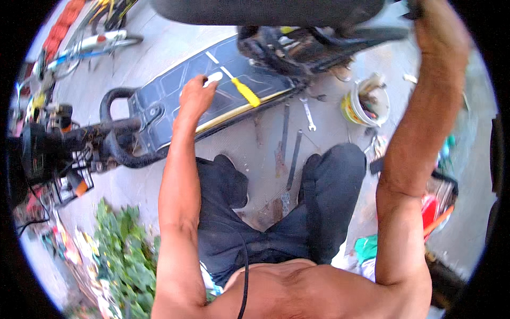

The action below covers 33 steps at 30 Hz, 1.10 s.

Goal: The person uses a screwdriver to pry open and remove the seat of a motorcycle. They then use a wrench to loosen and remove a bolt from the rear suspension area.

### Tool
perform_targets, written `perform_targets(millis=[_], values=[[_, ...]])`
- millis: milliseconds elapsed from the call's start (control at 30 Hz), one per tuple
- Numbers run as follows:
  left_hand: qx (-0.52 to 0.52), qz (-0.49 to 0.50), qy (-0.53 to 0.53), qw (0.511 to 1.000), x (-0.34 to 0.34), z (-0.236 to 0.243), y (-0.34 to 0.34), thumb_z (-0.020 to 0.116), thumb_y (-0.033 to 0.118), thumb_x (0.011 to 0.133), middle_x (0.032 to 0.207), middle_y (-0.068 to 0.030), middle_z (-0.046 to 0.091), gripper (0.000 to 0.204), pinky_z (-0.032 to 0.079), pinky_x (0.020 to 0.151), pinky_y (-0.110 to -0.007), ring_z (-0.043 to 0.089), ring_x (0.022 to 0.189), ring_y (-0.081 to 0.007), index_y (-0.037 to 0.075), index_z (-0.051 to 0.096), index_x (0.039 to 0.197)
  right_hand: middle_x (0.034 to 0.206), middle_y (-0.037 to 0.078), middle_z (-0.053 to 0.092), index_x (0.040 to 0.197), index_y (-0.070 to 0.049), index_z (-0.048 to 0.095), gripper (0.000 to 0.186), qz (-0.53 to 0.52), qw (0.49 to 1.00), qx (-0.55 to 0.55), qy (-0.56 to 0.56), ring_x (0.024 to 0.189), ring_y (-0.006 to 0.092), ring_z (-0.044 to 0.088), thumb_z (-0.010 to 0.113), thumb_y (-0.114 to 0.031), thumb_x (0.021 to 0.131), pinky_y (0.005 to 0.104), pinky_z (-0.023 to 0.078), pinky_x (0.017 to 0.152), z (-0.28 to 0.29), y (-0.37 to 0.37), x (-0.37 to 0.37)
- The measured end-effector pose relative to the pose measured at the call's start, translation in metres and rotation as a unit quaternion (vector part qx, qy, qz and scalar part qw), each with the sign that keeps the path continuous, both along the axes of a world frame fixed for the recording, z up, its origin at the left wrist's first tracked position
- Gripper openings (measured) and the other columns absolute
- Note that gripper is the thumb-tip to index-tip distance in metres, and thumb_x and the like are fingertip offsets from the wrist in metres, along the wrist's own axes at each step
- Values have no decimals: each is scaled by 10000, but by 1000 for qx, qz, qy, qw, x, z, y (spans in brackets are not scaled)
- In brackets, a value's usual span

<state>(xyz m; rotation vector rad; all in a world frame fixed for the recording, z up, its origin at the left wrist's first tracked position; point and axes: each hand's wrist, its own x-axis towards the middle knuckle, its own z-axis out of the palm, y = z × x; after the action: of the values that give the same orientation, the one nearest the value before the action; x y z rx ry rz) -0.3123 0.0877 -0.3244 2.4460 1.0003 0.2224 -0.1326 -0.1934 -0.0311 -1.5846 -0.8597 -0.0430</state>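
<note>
On the far left a dark scooter body panel with a black loop handle lies flat on the grey floor, and the person's left hand rests on it with fingers curled round a small white piece, perhaps a rag or cap, too small to tell. Just right of that hand a yellow-handled screwdriver lies on the panel, with a steel spanner and a white bucket of tools on the floor beyond. At far right the right hand reaches up by the black seat, its fingers out of view.
</note>
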Motion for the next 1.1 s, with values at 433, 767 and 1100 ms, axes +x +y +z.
perform_targets(millis=[433,767,1100], values=[[-140,-69,-97,983,-61,36,-80,603,338,912,1035,-147,696,438,484,862,-339,646,964,-232,-34,651,1140,748,70,615,947,-29,570,284,24,837,-124,532,509,114,496,516,-306,971,259,364,383,-219,-38,-129],[-488,-100,-42,866,-79,73,-202,473,527,972,929,-77,666,558,513,671,-289,633,772,-154,4,632,1085,925,339,627,1042,60,510,287,-6,939,-291,181,916,494,610,470,-190,907,553,471,812,-237,-36,-205],[-423,-32,-68,903,-45,26,-197,491,299,966,908,-60,619,356,445,731,-315,537,824,-137,-13,658,932,916,351,611,1131,85,426,329,30,950,-235,202,892,506,596,486,-95,861,567,464,802,-268,-38,-188]])
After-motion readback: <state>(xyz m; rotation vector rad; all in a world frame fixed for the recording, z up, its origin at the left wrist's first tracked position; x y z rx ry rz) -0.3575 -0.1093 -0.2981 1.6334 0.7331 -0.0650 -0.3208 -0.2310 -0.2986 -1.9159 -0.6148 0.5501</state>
